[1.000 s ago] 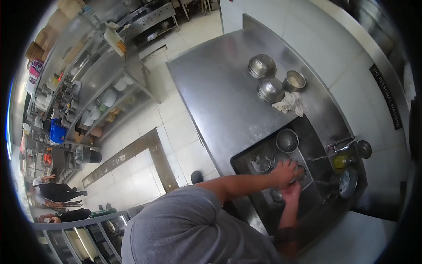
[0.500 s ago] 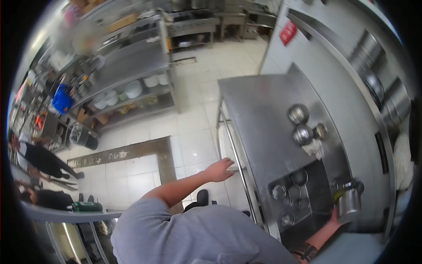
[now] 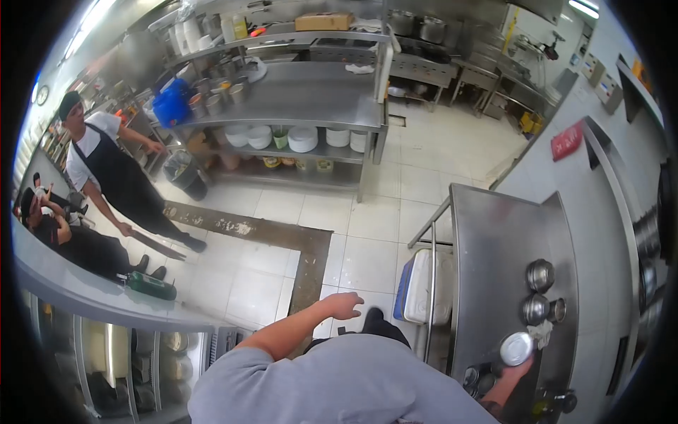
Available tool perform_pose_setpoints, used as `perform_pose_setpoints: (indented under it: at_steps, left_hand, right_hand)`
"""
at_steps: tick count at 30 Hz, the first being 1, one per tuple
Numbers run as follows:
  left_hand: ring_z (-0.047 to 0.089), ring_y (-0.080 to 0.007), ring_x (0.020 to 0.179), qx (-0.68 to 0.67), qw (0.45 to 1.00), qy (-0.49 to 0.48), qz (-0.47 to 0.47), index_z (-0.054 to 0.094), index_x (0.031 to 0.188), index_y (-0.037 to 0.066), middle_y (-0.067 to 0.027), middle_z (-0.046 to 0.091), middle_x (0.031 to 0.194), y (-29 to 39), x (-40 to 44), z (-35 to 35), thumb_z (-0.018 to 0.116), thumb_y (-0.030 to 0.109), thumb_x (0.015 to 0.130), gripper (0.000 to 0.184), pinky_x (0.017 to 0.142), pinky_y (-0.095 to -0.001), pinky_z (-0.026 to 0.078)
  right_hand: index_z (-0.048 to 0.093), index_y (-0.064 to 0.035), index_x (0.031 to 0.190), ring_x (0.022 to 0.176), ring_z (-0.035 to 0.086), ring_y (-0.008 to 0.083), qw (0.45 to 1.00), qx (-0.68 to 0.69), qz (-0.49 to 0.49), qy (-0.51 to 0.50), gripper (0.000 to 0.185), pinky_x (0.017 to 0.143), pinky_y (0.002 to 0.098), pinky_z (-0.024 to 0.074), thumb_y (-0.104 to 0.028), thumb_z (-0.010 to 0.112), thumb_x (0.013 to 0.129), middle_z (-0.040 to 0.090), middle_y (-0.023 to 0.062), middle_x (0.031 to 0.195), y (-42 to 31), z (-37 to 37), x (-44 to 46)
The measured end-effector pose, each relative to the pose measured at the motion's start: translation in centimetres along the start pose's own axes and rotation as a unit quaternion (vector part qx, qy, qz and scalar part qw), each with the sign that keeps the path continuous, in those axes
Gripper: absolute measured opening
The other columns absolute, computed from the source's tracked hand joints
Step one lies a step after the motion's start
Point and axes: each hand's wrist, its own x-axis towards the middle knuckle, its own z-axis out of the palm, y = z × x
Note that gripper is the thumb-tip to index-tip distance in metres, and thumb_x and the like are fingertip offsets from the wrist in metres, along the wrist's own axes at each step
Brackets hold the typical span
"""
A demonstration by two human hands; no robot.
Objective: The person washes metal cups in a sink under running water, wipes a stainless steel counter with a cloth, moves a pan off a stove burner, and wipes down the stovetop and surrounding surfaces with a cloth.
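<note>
My right hand (image 3: 519, 370) is wrapped round a metal cup (image 3: 517, 348) at the sink end of the steel counter. A pale round face of the cup points up at me; I cannot tell whether it is the base or the contents. Next to it lies a crumpled whitish cloth (image 3: 541, 333). Two round metal bowls (image 3: 539, 275) and a small metal cup (image 3: 557, 310) stand farther along the counter. Below my right hand, several metal vessels (image 3: 481, 380) sit in the sink, partly hidden. My left hand (image 3: 344, 306) hangs over the floor, holding nothing, its fingers apart and loosely bent.
Under the steel counter (image 3: 494, 233) stands a white and blue cooler box (image 3: 431, 286). A person in a black apron (image 3: 116, 166) holds a long flat object, and another person (image 3: 67, 233) is behind a ledge (image 3: 106, 311). A steel shelf unit (image 3: 296, 92) stands ahead.
My right hand has carried the metal cup from beside the tap to over the counter near the cloth, tilting it. My view has turned left, and the aproned person shows more fully.
</note>
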Motion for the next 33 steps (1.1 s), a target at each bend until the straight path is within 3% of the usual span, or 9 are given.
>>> perform_pose_setpoints:
  at_steps: [7, 10, 13, 15, 16, 17, 18, 27, 33]
  left_hand:
    - [0.059, -0.0398, 0.122, 0.001, 0.997, -0.058, -0.051, 0.064, 0.128, 0.002, -0.0241, 0.064, 0.130, -8.2, 4.8, -0.6, 0.063, 0.042, 0.092, 0.054, 0.104, -0.0461, 0.047]
    - [0.061, -0.0401, 0.120, -0.013, 0.986, -0.038, -0.161, 0.066, 0.126, 0.002, -0.0241, 0.066, 0.125, -14.4, 4.5, -1.1, 0.062, 0.043, 0.092, 0.054, 0.103, -0.0464, 0.048]
    - [0.064, -0.0426, 0.111, -0.058, 0.954, 0.029, -0.292, 0.070, 0.114, 0.000, -0.0259, 0.068, 0.116, -18.6, 0.5, -2.4, 0.061, 0.045, 0.092, 0.051, 0.098, -0.0484, 0.051]
    - [0.068, -0.0390, 0.100, -0.143, 0.900, 0.188, -0.368, 0.072, 0.107, 0.000, -0.0250, 0.071, 0.105, -19.6, -3.0, -4.6, 0.063, 0.047, 0.091, 0.051, 0.089, -0.0462, 0.054]
    - [0.072, -0.0346, 0.091, -0.155, 0.869, 0.265, -0.387, 0.073, 0.105, -0.001, -0.0237, 0.073, 0.098, -21.7, -5.5, -2.0, 0.065, 0.048, 0.089, 0.052, 0.082, -0.0434, 0.056]
    - [0.072, -0.0309, 0.085, -0.192, 0.834, 0.323, -0.405, 0.073, 0.102, -0.001, -0.0222, 0.073, 0.096, -23.7, -7.8, 0.7, 0.065, 0.046, 0.090, 0.049, 0.077, -0.0417, 0.057]
    - [0.073, -0.0273, 0.080, -0.223, 0.792, 0.388, -0.415, 0.073, 0.100, -0.001, -0.0206, 0.074, 0.094, -25.2, -9.4, 2.2, 0.065, 0.043, 0.091, 0.046, 0.073, -0.0400, 0.058]
    - [0.070, -0.0238, 0.070, -0.370, 0.770, 0.147, -0.498, 0.074, 0.101, 0.000, -0.0139, 0.073, 0.083, -25.8, -17.7, 9.9, 0.066, 0.039, 0.092, 0.041, 0.063, -0.0383, 0.057]
    - [0.070, -0.0217, 0.080, -0.472, 0.696, 0.182, -0.509, 0.073, 0.112, 0.003, -0.0105, 0.074, 0.093, -30.6, -20.5, 8.7, 0.069, 0.036, 0.093, 0.039, 0.064, -0.0389, 0.057]
  right_hand:
    - [0.055, -0.0085, 0.143, 0.125, 0.059, 0.0338, 0.948, -0.030, -0.280, -0.152, 0.062, 0.101, 0.0477, 0.0520, -0.052, 0.047, 0.099, 0.061, 0.0149, 0.135, -8.1, 23.9, 2.4]
    - [0.060, -0.0046, 0.138, 0.118, 0.064, 0.0339, 0.981, -0.070, -0.028, -0.179, 0.058, 0.103, 0.0507, 0.0511, -0.047, 0.044, 0.102, 0.066, 0.0148, 0.129, -6.9, 28.8, 9.4]
    - [0.070, -0.0090, 0.121, 0.104, 0.067, 0.0405, 0.378, -0.888, -0.259, -0.031, 0.035, 0.091, 0.0511, 0.0537, -0.027, 0.050, 0.099, 0.069, 0.0198, 0.120, 1.5, 33.7, 11.7]
    - [0.073, -0.0076, 0.113, 0.097, 0.066, 0.0415, 0.267, -0.840, -0.459, -0.116, 0.030, 0.089, 0.0520, 0.0523, -0.021, 0.053, 0.094, 0.070, 0.0216, 0.110, 6.2, 34.9, 22.2]
    - [0.074, -0.0013, 0.103, 0.093, 0.066, 0.0400, 0.240, -0.842, -0.444, -0.191, 0.029, 0.088, 0.0496, 0.0512, -0.022, 0.056, 0.094, 0.071, 0.0221, 0.102, 8.2, 39.3, 20.1]
    - [0.074, -0.0040, 0.102, 0.090, 0.068, 0.0388, 0.541, -0.772, -0.275, -0.189, 0.033, 0.084, 0.0500, 0.0526, -0.033, 0.068, 0.088, 0.072, 0.0182, 0.097, 11.1, 44.6, 17.0]
    - [0.073, 0.0020, 0.098, 0.095, 0.066, 0.0418, 0.570, -0.713, -0.270, -0.307, 0.036, 0.085, 0.0456, 0.0509, -0.032, 0.062, 0.093, 0.070, 0.0250, 0.099, 14.3, 47.7, 14.5]
    - [0.077, -0.0030, 0.093, 0.085, 0.071, 0.0371, -0.062, -0.753, -0.181, -0.630, 0.050, 0.080, 0.0481, 0.0560, -0.051, 0.061, 0.089, 0.074, 0.0180, 0.091, 41.0, 54.7, -4.5]
    - [0.077, -0.0079, 0.105, 0.096, 0.072, 0.0345, -0.140, -0.757, 0.023, -0.638, 0.045, 0.083, 0.0456, 0.0556, -0.044, 0.070, 0.080, 0.074, 0.0167, 0.109, 46.1, 48.6, -10.2]
